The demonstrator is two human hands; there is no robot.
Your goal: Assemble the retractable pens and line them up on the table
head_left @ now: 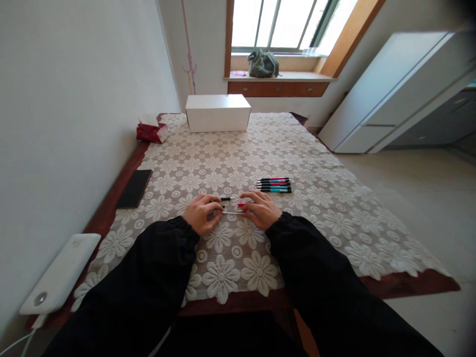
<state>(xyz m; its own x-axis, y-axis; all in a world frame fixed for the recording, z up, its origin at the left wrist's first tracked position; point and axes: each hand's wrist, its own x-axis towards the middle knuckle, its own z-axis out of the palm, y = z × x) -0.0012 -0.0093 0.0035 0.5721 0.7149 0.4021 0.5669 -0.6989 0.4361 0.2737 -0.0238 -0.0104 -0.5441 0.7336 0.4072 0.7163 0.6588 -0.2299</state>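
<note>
My left hand rests low over the lace tablecloth, fingers curled and thumb bent in. At its fingertips lies a black pen section with a silver tip, pointing right. Opposite, my right hand is curled too, with a red pen piece showing under its fingers. A thin pale pen refill spans the gap between both hands, one end at each set of fingertips. Beyond my right hand several pens, black with red or teal barrels, lie side by side.
A lace tablecloth covers the wooden table. At the far end stands a white box. Along the left edge are a red tissue pack, a dark phone-like slab and a white power strip-like device with a cable.
</note>
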